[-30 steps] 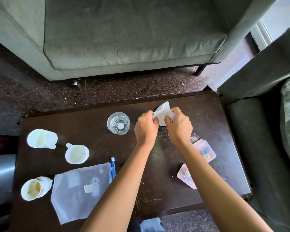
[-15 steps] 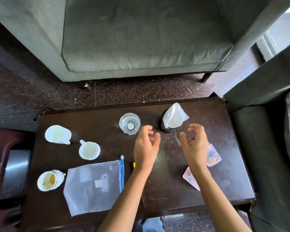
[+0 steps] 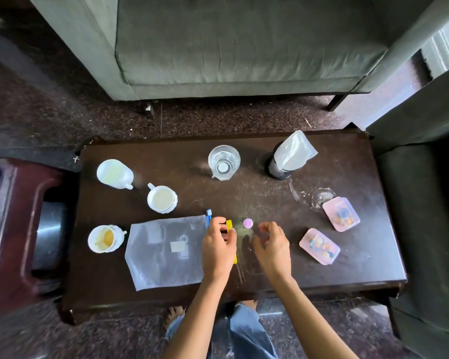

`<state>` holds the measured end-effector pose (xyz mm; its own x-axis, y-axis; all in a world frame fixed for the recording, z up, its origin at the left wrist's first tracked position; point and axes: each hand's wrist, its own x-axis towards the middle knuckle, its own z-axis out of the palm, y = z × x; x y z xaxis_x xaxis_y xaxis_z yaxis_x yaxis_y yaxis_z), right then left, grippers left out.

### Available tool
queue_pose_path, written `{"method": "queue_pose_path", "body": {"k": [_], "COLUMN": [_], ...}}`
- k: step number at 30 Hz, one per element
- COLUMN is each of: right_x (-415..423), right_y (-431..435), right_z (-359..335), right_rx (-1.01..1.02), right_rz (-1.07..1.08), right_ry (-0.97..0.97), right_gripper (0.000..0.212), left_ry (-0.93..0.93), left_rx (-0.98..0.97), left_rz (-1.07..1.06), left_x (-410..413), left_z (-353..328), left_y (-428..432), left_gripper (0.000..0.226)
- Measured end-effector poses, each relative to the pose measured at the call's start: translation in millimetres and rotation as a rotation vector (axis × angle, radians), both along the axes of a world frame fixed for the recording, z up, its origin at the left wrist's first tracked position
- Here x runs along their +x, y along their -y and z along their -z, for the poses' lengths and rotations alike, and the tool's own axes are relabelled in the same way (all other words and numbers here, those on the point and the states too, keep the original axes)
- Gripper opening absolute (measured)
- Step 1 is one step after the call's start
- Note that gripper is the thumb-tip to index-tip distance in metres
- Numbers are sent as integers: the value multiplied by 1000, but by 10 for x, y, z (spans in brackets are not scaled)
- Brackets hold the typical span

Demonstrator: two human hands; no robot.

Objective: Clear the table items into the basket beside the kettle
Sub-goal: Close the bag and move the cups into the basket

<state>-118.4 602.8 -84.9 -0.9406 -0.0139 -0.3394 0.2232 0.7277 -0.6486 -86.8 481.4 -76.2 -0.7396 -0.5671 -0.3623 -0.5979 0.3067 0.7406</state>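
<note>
Dark wooden desk [image 3: 322, 268], viewed from above. Left hand [image 3: 218, 248] lies over a yellow strip-shaped item [image 3: 229, 225], fingers curled down onto it; whether they actually pinch it cannot be told. Right hand [image 3: 272, 246] hovers just beside, fingers loosely curled and apart, holding nothing. Small pink round piece [image 3: 247, 223] sits between the two hands. Frosted zip bag [image 3: 166, 251] lies flat left of the left hand, its blue slider [image 3: 208, 216] near the fingertips. Three white cups [image 3: 162, 199] stand at left; glass of water [image 3: 224, 162] and dark bottle capped with a plastic bag [image 3: 289, 156] along the far edge; two pink pill cases [image 3: 319, 246] at right.
</note>
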Motion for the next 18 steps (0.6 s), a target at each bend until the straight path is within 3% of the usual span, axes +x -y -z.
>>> {"method": "queue_pose_path", "body": {"k": [12,15,18], "right_x": [389,462,524], "right_y": [440,609,776], "right_z": [135,118,102], "right_rx": [-15,-24,-8], "right_rz": [-36,-43,-142], "right_ry": [56,-14,-150], "right_gripper": [13,17,28], "left_ry": [-70,-102,-9], "left_rx": [-75,-279,-483], "left_rz": [-108,-48,102], "left_x": [524,668,795], "left_z": [103,137,231], "left_y": [468,600,733], "left_gripper": [21,26,46]}}
